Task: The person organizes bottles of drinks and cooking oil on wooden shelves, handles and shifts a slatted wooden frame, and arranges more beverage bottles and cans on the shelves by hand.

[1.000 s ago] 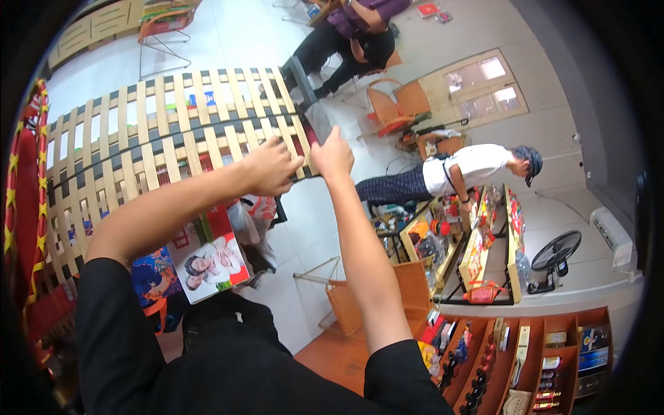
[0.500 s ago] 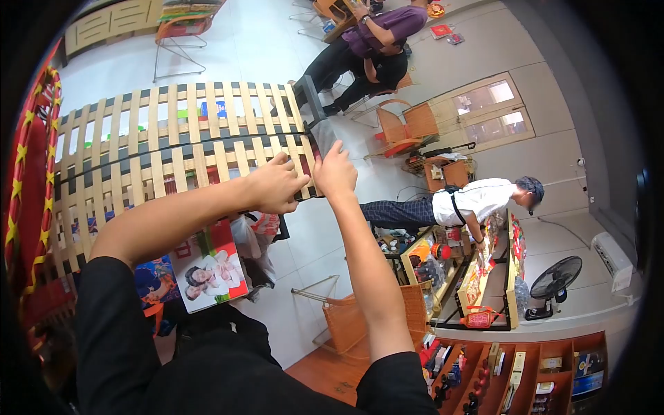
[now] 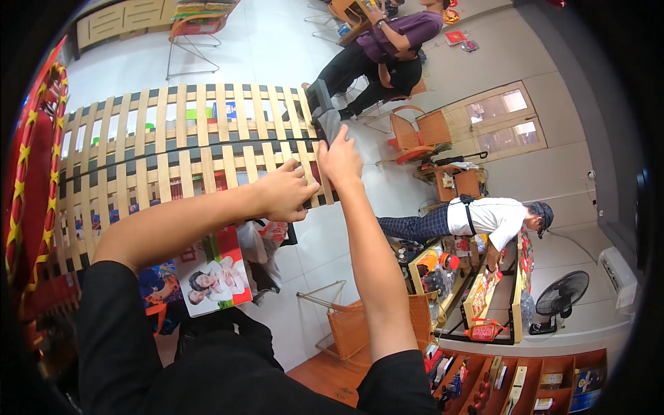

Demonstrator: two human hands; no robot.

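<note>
A rack of pale wooden slats (image 3: 187, 158) on a dark frame stretches across the left half of the head view. My left hand (image 3: 287, 192) lies over its near right corner, the fingers curled on the end slats. Just right of it, my right hand (image 3: 340, 160) grips the rack's right end, thumb toward the slats and fingers around the edge. Beside these fingers is a grey, cloth-like piece (image 3: 329, 124) on the end of the frame. What lies under my palms is hidden.
A printed box (image 3: 216, 277) and a plastic bag (image 3: 261, 245) sit close below the rack. A rattan chair (image 3: 349, 330) stands near my right arm. A person in a white shirt (image 3: 492, 218) bends over a goods shelf (image 3: 477, 304); another person in purple (image 3: 387, 36) is beyond the rack.
The view has shifted slightly, so the rack's end and the room appear a little farther right. Both hands keep their places at the rack's end. The white-shirted person's arm has moved over the shelf.
</note>
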